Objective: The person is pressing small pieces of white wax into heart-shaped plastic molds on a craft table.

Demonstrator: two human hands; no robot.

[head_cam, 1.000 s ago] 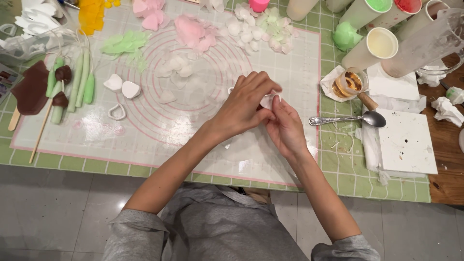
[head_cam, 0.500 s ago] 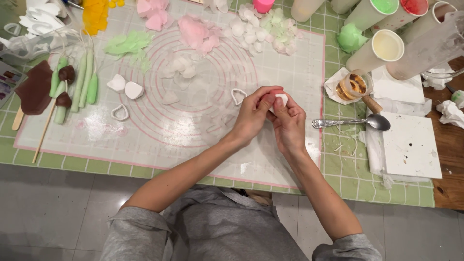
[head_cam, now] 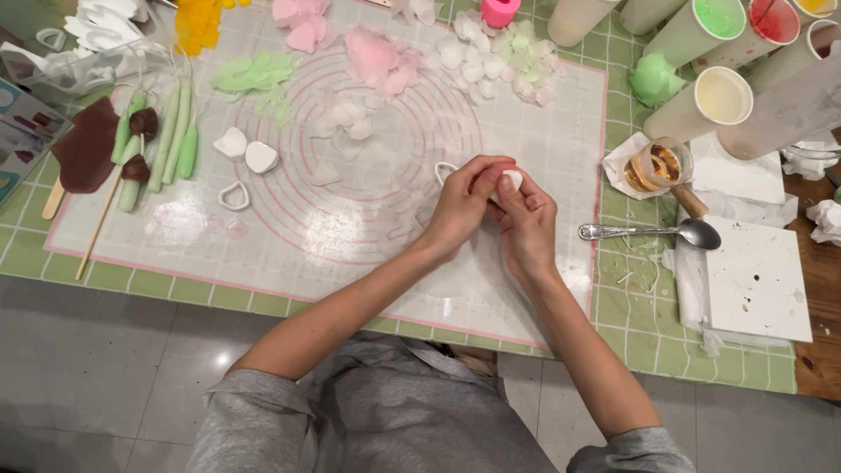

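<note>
Both hands meet over the right half of the mat [head_cam: 561,131]. The left hand [head_cam: 462,206] and right hand [head_cam: 524,223] are curled closed together around a small white lump [head_cam: 512,180], thumbs pressing on it; only its top shows between the fingers. The lump looks soft, so too hard a pinch could crush or tear it, and sticky fingers could smear it. A small white cutter [head_cam: 444,169] lies just beside the left hand; a knuckle could knock it. A spoon [head_cam: 653,232] lies near the right wrist on the worktop [head_cam: 753,372], beside a small jar [head_cam: 659,165] that a swung elbow might tip.
</note>
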